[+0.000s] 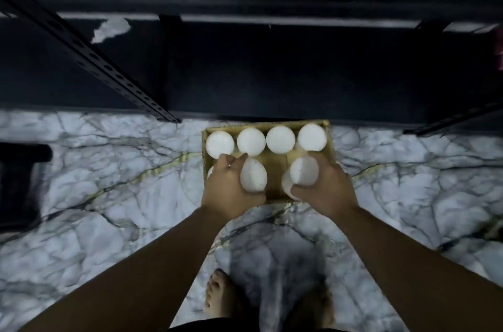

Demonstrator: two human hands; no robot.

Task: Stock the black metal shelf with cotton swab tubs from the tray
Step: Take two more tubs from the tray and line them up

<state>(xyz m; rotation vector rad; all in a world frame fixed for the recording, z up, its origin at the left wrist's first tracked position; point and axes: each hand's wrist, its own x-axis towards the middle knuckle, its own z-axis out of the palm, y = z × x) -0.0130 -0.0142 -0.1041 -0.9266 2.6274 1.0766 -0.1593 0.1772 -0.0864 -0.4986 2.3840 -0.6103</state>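
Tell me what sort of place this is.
Probably a home or small storeroom: a marble-patterned floor, a bare foot on it, and a black metal shelf behind the cardboard tray of white tubs.

1. No readable lettering anywhere: the white tub lids (280, 140) show blank tops.
2. The cardboard tray (330, 141) carries no legible print.
3. The black metal shelf (245, 73) bears no sign or number.

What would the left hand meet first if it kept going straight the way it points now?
Probably the far row of tubs: the left hand, holding a tub, points toward the second tub from the left in the tray. Height is unclear, so it might pass above.
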